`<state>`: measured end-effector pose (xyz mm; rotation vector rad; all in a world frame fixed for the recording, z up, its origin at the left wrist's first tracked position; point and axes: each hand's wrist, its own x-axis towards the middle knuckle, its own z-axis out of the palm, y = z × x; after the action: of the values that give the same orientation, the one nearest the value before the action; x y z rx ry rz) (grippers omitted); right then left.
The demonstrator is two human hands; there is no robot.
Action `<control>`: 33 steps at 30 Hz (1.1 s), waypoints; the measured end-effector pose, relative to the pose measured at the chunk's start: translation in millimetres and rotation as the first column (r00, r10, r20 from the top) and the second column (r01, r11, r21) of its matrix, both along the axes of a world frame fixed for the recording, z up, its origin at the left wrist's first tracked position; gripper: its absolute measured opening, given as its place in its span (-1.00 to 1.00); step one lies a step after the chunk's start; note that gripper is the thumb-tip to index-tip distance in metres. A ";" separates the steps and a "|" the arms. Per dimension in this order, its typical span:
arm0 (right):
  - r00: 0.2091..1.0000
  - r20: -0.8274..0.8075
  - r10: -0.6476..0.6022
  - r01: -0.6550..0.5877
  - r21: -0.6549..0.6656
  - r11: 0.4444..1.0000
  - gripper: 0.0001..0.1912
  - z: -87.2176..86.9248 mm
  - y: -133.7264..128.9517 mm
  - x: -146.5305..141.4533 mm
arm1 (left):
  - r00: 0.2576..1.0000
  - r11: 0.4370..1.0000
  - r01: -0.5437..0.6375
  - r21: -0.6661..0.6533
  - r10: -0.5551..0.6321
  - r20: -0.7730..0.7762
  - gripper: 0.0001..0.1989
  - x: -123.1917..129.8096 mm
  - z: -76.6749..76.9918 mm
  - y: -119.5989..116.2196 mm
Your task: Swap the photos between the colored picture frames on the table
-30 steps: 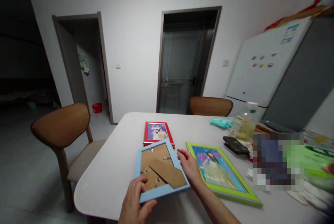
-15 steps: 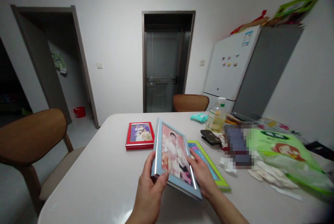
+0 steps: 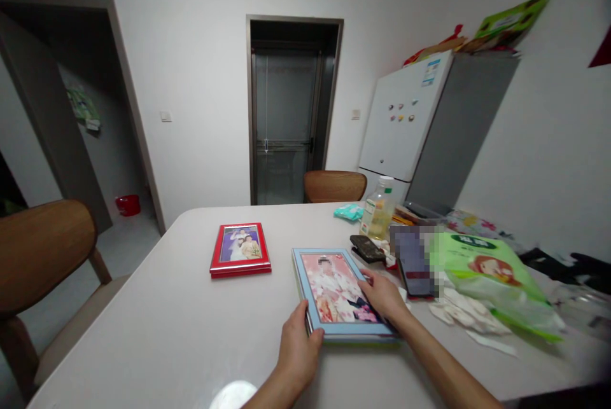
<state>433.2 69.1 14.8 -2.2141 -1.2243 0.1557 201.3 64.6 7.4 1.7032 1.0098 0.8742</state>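
Note:
A light-blue photo frame (image 3: 329, 294) lies face up in front of me, with a pink picture in it. Beneath it, a thin strip of the lime-green photo frame (image 3: 367, 343) shows along the near edge; the rest is covered. My left hand (image 3: 300, 348) grips the blue frame's near left corner, thumb on the front edge and fingers along the left side. On the opposite side, my right hand (image 3: 386, 299) is closed around the right edge. Further left lie red photo frames (image 3: 241, 268), seemingly two stacked, the upper one holding a group picture.
Right of the frames are a black wallet-like item (image 3: 367, 248), a bottle of yellowish liquid (image 3: 377, 210), a phone-like dark slab (image 3: 414, 263), white gloves (image 3: 465, 313) and a green plastic package (image 3: 496, 266). Wooden chairs (image 3: 48, 237) stand at the white table (image 3: 167, 326).
The blue frame has come down from a tilted hold onto the green frame, lying flat over it. Both hands moved with it. The camera view has turned slightly right.

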 end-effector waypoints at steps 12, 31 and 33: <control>0.913 0.068 0.402 -0.407 0.095 0.908 -0.63 28.8 43.3 -138.4 | 0.988 0.988 -0.139 0.061 0.143 -0.051 -0.51 -76.6 -4.1 34.1; 0.795 -0.591 0.136 -0.155 0.018 0.988 -0.70 23.3 116.9 -180.4 | 0.938 0.922 -0.347 0.171 0.344 0.048 -0.65 -133.4 21.9 62.3; 0.741 -0.638 0.209 -0.155 0.140 0.978 -0.68 34.4 98.0 -184.6 | 0.943 0.933 -0.330 0.142 0.319 0.092 -0.65 -131.3 28.9 62.8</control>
<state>248.6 167.1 49.2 -1.7201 -1.0071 0.8710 70.0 127.4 36.3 1.6462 1.2250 1.2453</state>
